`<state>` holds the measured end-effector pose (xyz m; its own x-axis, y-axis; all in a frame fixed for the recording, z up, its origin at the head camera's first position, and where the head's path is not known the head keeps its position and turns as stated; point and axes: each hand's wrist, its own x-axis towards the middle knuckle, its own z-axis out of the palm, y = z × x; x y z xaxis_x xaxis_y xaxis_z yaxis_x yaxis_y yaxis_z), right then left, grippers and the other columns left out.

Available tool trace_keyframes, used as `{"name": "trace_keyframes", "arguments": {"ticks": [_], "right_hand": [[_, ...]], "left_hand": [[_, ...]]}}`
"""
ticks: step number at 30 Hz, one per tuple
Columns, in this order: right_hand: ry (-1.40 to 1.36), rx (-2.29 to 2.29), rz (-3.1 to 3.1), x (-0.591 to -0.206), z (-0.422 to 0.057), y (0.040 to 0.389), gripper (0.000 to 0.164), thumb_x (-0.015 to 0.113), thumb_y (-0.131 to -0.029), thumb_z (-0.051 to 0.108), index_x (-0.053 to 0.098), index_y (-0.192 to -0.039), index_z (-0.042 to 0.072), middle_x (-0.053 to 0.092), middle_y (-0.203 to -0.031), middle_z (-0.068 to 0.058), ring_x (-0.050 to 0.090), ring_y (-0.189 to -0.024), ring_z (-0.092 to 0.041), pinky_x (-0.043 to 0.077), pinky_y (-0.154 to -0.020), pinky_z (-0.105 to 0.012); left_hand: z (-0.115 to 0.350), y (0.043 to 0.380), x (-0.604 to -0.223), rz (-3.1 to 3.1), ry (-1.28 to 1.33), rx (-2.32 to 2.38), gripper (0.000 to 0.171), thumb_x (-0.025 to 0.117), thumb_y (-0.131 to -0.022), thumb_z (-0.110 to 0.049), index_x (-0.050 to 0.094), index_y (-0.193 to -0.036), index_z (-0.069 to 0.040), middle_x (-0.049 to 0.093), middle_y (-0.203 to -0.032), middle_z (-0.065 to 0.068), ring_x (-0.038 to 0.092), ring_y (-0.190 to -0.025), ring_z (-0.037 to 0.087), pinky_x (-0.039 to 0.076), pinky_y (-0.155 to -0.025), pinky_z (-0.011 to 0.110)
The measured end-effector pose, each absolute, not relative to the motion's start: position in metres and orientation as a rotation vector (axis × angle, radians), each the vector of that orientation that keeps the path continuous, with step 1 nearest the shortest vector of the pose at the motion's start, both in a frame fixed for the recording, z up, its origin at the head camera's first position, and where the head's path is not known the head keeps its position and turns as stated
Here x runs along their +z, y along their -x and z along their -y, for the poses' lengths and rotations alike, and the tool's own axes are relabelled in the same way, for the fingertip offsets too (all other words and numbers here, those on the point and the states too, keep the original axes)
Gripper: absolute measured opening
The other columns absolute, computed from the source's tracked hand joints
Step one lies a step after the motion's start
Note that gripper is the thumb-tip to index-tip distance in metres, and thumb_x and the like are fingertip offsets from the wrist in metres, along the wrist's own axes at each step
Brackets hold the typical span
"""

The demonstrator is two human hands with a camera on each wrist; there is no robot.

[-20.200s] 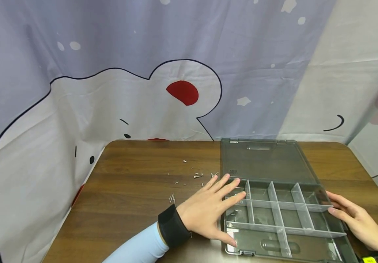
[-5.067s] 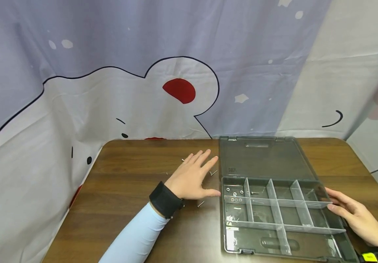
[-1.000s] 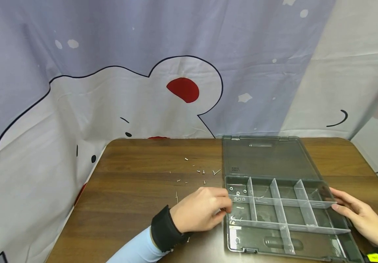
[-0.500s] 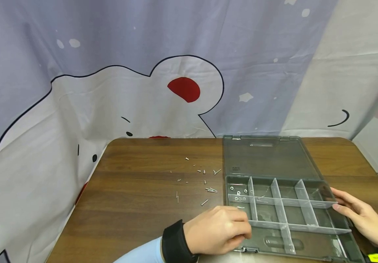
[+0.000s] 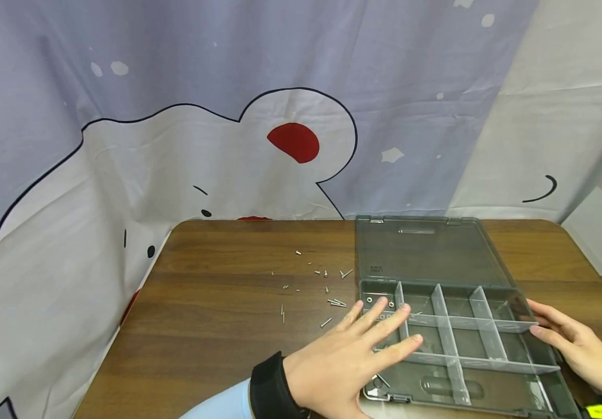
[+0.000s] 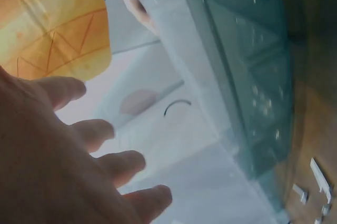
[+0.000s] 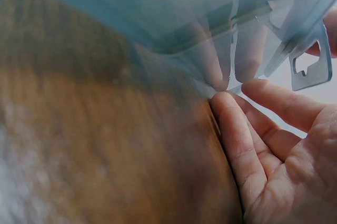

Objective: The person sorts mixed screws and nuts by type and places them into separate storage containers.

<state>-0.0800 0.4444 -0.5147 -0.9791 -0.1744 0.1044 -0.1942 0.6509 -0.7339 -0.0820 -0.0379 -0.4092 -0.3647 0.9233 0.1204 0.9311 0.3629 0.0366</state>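
Plastic, smoky and translucent, forms the rectangular box (image 5: 510, 384) standing on the wood-grain table (image 5: 217, 337); its flat lid (image 5: 427, 256) lies folded back behind it. We see straight, clear dividers (image 5: 439, 326) splitting the interior into rectangular compartments. The left hand (image 5: 340, 364) is spread wide, fingers apart, over the box's left side; we cannot tell whether it touches the plastic. The right hand (image 5: 576, 349) rests relaxed fingertips against the glossy right wall. Small metal rings (image 5: 391, 304) lie in the rear left compartment, and one slim metal piece (image 5: 383, 380) lies in the front left compartment. Left of the box, we find slender, shiny screws (image 5: 337, 303) scattered on the table. A matte black band (image 5: 278, 387) encircles the left wrist, and creased, printed fabric (image 5: 175, 169) hangs behind.
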Motion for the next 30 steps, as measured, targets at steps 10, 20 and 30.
{"name": "trace_keyframes", "arguments": {"ticks": [10, 20, 30], "right_hand": [[-0.317, 1.277, 2.822, -0.515, -0.443, 0.080, 0.055, 0.052, -0.105, 0.002, 0.034, -0.157, -0.005, 0.035, -0.137, 0.045, 0.039, -0.115, 0.027, 0.038, -0.079, 0.001], [-0.320, 1.272, 2.824, -0.514, -0.444, 0.080, 0.055, 0.052, -0.105, 0.002, 0.033, -0.157, -0.006, 0.035, -0.137, 0.045, 0.039, -0.114, 0.026, 0.038, -0.079, 0.001], [-0.302, 1.276, 2.829, -0.514, -0.443, 0.080, 0.055, 0.052, -0.106, 0.003, 0.034, -0.157, -0.005, 0.035, -0.136, 0.046, 0.039, -0.114, 0.027, 0.038, -0.079, 0.000]], "left_hand": [[0.057, 0.097, -0.402, 2.653, 1.437, -0.182, 0.128, 0.066, -0.073, -0.087, 0.006, -0.168, -0.025, -0.001, -0.175, 0.010, 0.011, -0.160, 0.042, 0.025, -0.123, 0.065], [0.074, 0.121, -0.405, 2.770, 1.271, -0.140, 0.106, 0.077, -0.079, -0.068, 0.034, -0.162, -0.017, 0.033, -0.167, 0.013, 0.045, -0.147, 0.036, 0.041, -0.119, 0.050], [0.078, 0.139, -0.423, 2.796, 1.226, -0.115, 0.083, 0.082, -0.081, -0.053, 0.052, -0.147, -0.014, 0.059, -0.136, 0.007, 0.065, -0.112, 0.024, 0.059, -0.091, 0.038]]}}
